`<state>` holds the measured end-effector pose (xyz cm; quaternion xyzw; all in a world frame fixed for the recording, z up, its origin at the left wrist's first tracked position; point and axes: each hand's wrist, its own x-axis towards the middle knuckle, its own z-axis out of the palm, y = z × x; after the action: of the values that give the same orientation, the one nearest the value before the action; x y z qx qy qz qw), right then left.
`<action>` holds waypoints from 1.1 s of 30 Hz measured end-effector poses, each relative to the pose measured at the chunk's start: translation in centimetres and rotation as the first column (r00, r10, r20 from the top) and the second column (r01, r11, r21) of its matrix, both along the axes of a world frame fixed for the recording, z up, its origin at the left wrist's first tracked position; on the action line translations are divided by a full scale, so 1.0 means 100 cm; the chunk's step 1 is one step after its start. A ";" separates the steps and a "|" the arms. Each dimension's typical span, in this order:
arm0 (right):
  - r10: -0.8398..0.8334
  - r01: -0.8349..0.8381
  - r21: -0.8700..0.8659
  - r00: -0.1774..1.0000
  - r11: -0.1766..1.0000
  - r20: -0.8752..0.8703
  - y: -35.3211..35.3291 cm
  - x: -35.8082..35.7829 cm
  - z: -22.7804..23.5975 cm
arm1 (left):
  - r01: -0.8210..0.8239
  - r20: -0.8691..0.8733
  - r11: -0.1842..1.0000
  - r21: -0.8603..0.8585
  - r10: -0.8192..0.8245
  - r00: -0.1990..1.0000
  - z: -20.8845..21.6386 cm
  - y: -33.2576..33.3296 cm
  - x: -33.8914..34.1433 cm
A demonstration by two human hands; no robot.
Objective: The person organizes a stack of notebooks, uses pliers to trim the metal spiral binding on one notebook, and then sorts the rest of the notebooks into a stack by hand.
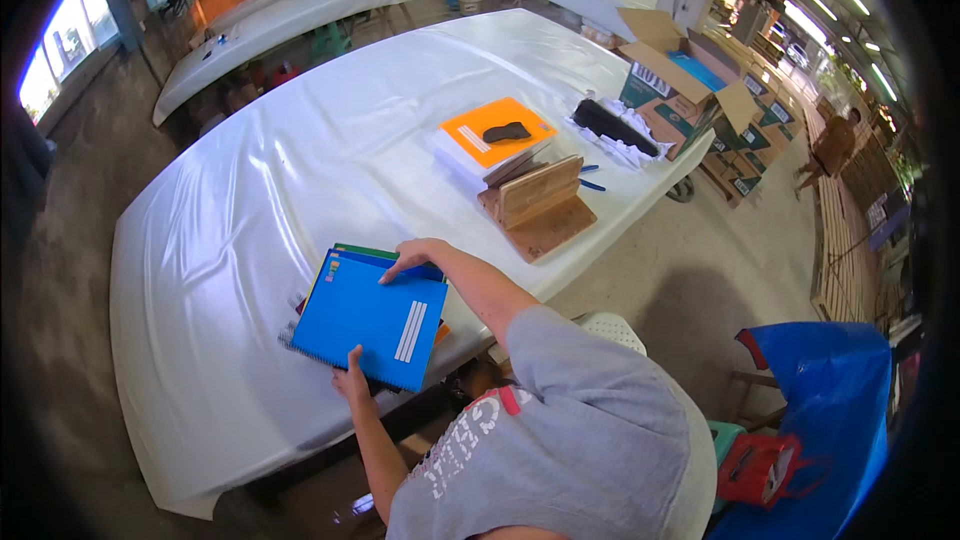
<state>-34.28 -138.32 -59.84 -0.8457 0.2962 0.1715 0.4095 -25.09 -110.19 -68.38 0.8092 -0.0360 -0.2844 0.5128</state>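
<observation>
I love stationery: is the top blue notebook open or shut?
Shut: the top blue notebook shows one flat cover, no inside pages.

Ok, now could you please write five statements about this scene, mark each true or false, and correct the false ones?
1. The left hand and right hand both touch the blue spiral notebook. True.
2. The upper cardboard box is closed. False: the upper cardboard box has open flaps.
3. A small dark object lies on the orange notebook. True.
4. The wooden stand is on the floor. False: the wooden stand is on the white-covered table.
</observation>
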 end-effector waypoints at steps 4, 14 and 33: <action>0.001 0.002 0.118 1.000 0.993 -0.020 0.008 -0.008 -0.016 | -0.103 -0.258 0.818 -0.567 -0.058 0.964 0.036 -0.005 -0.018; -0.251 0.153 0.502 0.959 0.851 0.133 0.033 -0.033 -0.007 | -0.180 -0.499 0.820 -0.544 -0.143 0.855 0.046 -0.008 0.009; -0.471 0.116 0.473 0.446 0.873 0.761 -0.015 -0.084 0.055 | 0.704 0.442 0.573 -0.419 -0.549 0.709 0.065 -0.052 0.063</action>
<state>-42.63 -139.84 -54.31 -0.6623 0.1618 -0.2962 0.6689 -18.82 -115.40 -61.88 0.5840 -0.4721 -0.3148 0.5805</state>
